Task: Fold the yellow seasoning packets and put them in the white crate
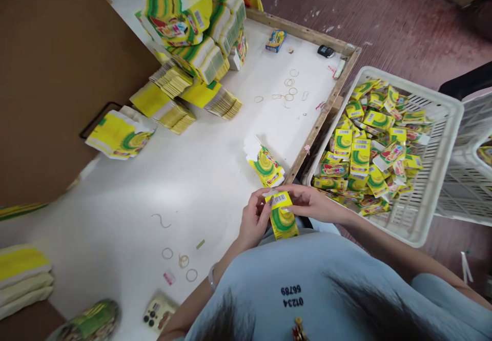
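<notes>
A white bench (192, 177) with a wooden rim (328, 106) spreads ahead of the grip (277, 204); dark reddish floor (384, 18) lies beyond and right, a brown board (49, 75) far left.

Just one head cam here, it looked steeply down from close above the table's (115, 218) near edge, facing its far right corner.

Yellow carton (282, 217) with green swirl and barcode; white basket (442, 141); white table (154, 187).
</notes>
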The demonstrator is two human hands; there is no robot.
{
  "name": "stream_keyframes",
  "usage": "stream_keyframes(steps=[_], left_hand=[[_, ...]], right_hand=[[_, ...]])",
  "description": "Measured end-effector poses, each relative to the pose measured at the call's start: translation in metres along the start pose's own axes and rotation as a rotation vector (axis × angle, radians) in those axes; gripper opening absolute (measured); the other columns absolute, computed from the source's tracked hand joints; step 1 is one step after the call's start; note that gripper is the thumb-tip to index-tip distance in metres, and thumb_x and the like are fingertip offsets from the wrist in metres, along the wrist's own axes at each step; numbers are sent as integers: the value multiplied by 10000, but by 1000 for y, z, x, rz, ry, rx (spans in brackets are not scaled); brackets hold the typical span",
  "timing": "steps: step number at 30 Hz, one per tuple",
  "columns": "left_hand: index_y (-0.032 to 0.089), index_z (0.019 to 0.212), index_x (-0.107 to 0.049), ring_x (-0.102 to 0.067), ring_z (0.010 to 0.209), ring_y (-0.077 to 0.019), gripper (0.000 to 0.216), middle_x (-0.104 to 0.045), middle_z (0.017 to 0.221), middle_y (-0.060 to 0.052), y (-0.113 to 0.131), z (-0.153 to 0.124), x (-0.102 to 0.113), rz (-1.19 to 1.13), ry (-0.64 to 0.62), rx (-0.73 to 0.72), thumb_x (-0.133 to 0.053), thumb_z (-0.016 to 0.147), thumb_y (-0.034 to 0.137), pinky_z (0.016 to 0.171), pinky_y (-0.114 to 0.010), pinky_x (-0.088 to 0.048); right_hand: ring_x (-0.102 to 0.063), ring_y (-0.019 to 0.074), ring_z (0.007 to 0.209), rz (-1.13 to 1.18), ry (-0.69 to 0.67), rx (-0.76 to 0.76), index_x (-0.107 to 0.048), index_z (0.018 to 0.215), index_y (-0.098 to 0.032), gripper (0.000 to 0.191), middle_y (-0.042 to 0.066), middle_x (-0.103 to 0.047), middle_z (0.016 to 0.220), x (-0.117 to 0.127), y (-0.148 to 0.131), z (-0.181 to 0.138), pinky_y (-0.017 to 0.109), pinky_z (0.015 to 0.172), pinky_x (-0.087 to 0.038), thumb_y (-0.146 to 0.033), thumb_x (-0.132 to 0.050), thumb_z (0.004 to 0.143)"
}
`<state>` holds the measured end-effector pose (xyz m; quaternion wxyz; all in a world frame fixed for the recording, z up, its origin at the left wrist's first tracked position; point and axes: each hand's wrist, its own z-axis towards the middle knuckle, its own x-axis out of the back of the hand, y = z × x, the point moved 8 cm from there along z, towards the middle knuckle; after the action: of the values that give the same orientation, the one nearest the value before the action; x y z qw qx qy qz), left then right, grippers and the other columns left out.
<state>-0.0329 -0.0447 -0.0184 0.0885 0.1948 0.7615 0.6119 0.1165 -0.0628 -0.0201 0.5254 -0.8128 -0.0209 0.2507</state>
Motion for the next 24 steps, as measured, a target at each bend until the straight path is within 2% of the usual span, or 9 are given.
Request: stream_keyframes(steps=[4,6,8,11,13,15,17,20,24], left_hand=[[229,1461,-434,-530,579,-132,455,-599,752,16,7,10,0,199,-41,-183,-390,1069,454,591,-258,-472],[220,1361,-544,-582,680,-170,395,-631,808,-27,18,35,10,383,-7,-330,-354,1073,413,701,-316,-512],[197,1212,-627,-624,970,-252,331,-671,1002,-110,32,75,32,561,148,-464,-443,1034,405,919,-420,-504],[152,1359,-531,-511,1270,-327,611,-563,1354,-205,32,147,69,664,375,-383,-744,842,397,1103,-498,-406],[149,1334,-541,-589,1100,-272,695,-604,1248,-164,18,189,82,606,344,-222,-829,741,367,990,-429,-488],[152,1148,-629,-598,830,-196,512,-643,970,-63,2,215,84,537,255,-70,-826,728,369,774,-326,-517],[166,889,-649,-521,642,-152,298,-565,716,15,-4,224,86,519,217,-12,-792,757,392,612,-270,-447],[193,657,-574,-501,586,-163,313,-519,589,13,10,220,88,615,220,-157,-691,852,409,588,-287,-420],[191,776,-692,-655,981,-252,341,-742,948,-122,41,198,86,717,197,-403,-550,969,434,904,-382,-495]], right_hand=[[-716,172,877,94,158,-44,-733,1133,-231,387,26,-770,979,7,18,1,310,770,-613,-505,-748,861],[-695,164,794,58,365,12,-740,1076,-246,375,19,-761,921,30,21,-6,289,697,-596,-555,-725,864],[-681,173,791,-102,616,136,-729,1060,-254,373,29,-753,942,70,8,-27,301,700,-586,-584,-669,897],[-688,227,936,-570,879,308,-720,1086,-253,367,73,-742,1052,131,-29,-76,385,858,-578,-557,-546,978],[-681,274,1018,-908,800,254,-718,1161,-254,373,105,-735,1077,154,-40,-93,462,948,-552,-519,-509,1002],[-659,325,1105,-1136,732,181,-677,1279,-252,422,137,-716,1151,169,-42,-102,543,1004,-521,-519,-531,987],[-622,352,1206,-1200,838,212,-610,1371,-241,497,160,-682,1258,177,-48,-105,588,1052,-491,-528,-557,969],[-655,310,1184,-1046,1057,376,-602,1345,-225,444,151,-699,1251,172,-58,-91,534,1035,-528,-491,-521,999],[-710,269,1036,-976,903,535,-676,1180,-239,314,113,-754,1095,123,-65,-18,481,968,-579,-435,-490,1019]])
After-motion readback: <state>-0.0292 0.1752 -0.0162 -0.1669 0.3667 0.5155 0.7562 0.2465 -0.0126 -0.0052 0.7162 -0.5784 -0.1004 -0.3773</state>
